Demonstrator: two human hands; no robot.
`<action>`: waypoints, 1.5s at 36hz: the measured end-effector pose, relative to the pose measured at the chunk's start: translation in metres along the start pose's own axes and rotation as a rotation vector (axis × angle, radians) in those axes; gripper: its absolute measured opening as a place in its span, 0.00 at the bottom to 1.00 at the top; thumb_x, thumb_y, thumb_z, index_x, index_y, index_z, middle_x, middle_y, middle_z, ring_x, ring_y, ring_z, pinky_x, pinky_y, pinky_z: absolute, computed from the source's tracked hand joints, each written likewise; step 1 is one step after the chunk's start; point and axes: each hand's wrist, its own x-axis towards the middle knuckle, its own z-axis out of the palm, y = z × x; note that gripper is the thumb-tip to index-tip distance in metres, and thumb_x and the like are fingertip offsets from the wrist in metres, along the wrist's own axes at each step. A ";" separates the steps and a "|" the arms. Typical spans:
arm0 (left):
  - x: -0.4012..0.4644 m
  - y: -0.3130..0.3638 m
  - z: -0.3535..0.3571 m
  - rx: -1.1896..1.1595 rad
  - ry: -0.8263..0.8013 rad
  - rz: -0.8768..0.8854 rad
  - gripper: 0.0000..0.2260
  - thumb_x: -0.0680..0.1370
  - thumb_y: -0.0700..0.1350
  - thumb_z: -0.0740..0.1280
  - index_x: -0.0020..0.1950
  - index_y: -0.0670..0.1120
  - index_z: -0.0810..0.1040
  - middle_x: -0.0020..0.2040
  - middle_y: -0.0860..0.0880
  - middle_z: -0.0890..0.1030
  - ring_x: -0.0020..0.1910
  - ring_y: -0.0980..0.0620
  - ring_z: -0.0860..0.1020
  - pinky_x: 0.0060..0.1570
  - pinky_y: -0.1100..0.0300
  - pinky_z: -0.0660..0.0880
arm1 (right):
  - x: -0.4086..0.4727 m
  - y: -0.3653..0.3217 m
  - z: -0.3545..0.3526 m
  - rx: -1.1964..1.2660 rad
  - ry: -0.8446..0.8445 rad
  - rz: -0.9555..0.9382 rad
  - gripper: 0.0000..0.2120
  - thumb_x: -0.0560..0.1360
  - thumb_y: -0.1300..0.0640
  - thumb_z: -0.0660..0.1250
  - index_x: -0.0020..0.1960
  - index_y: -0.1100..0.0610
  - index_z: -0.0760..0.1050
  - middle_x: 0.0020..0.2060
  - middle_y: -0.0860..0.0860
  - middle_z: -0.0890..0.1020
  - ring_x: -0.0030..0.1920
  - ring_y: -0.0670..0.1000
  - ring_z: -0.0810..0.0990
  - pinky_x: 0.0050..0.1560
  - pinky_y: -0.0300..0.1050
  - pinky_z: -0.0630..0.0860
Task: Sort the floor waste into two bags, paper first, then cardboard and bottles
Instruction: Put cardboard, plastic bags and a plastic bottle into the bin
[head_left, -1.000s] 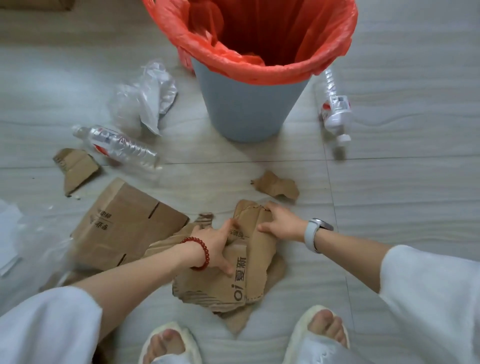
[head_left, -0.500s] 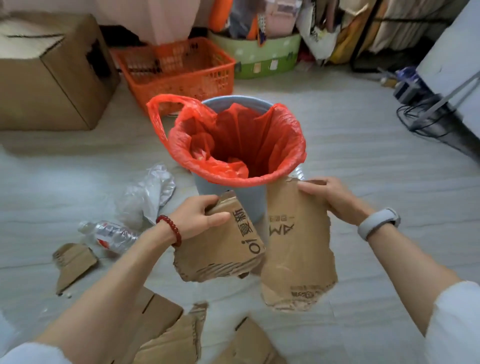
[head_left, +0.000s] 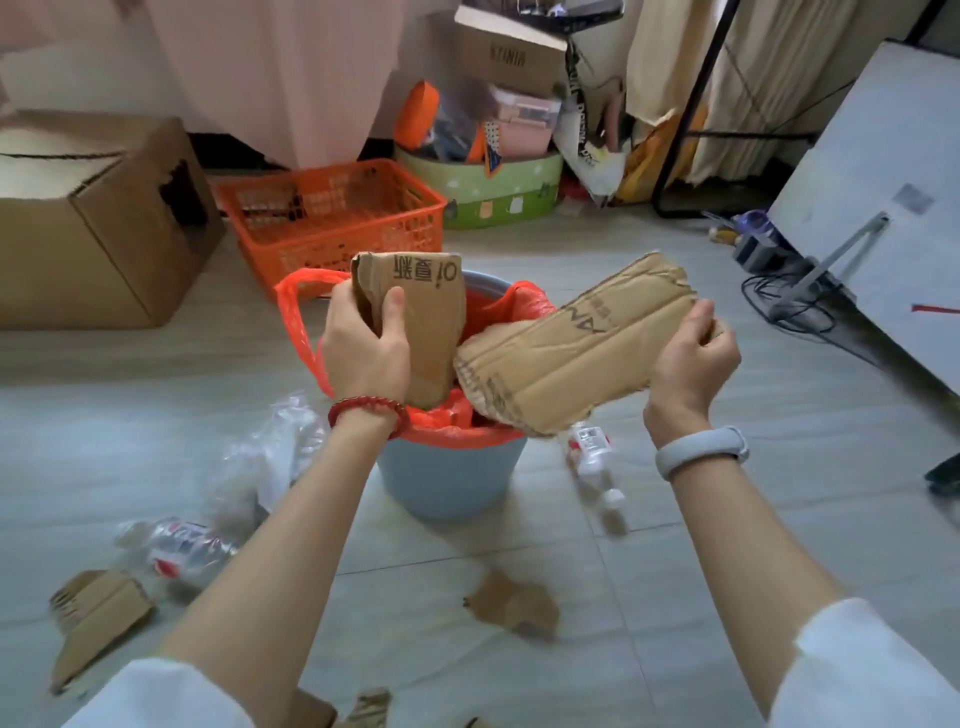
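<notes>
A grey-blue bin (head_left: 447, 483) lined with an orange-red bag (head_left: 296, 322) stands on the floor ahead of me. My left hand (head_left: 363, 348) grips a folded cardboard piece (head_left: 431, 317) upright over the bag's mouth, its lower end inside. My right hand (head_left: 691, 358) holds a longer torn cardboard piece (head_left: 566, 358) tilted, its low left end over the bag's rim. Two clear plastic bottles lie on the floor, one left of the bin (head_left: 182, 551) and one at its right (head_left: 592, 452). Cardboard scraps lie at the left (head_left: 93, 618) and centre (head_left: 514, 605).
Crumpled clear plastic (head_left: 270, 457) lies left of the bin. Behind stand a large cardboard box (head_left: 98, 228), an orange basket (head_left: 332, 218) and a green tub (head_left: 483, 192) of clutter. A white board (head_left: 883, 234) and cables (head_left: 789, 296) occupy the right.
Both hands lifted the two cardboard pieces from the floor up to the bin. The pieces went from hanging in front of it to sitting over the bag's mouth.
</notes>
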 end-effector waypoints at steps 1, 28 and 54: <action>0.001 -0.002 0.003 0.009 0.018 0.030 0.11 0.78 0.48 0.63 0.56 0.42 0.73 0.50 0.47 0.78 0.49 0.49 0.76 0.54 0.54 0.74 | -0.001 -0.003 0.002 -0.002 0.020 -0.046 0.15 0.80 0.55 0.56 0.35 0.55 0.66 0.32 0.48 0.70 0.33 0.47 0.68 0.37 0.41 0.65; -0.132 -0.101 -0.055 0.448 -0.431 0.723 0.08 0.70 0.46 0.63 0.47 0.47 0.69 0.46 0.47 0.76 0.46 0.48 0.71 0.45 0.55 0.63 | -0.128 0.094 -0.059 -0.358 -1.130 -1.006 0.05 0.74 0.62 0.58 0.48 0.58 0.72 0.39 0.55 0.78 0.35 0.53 0.76 0.33 0.43 0.71; -0.255 -0.151 -0.042 0.450 -1.557 -0.419 0.20 0.72 0.46 0.71 0.61 0.44 0.71 0.56 0.46 0.77 0.55 0.46 0.76 0.54 0.55 0.74 | -0.136 0.201 -0.099 -1.131 -1.535 0.020 0.04 0.76 0.58 0.60 0.50 0.57 0.70 0.54 0.58 0.74 0.47 0.56 0.73 0.42 0.43 0.65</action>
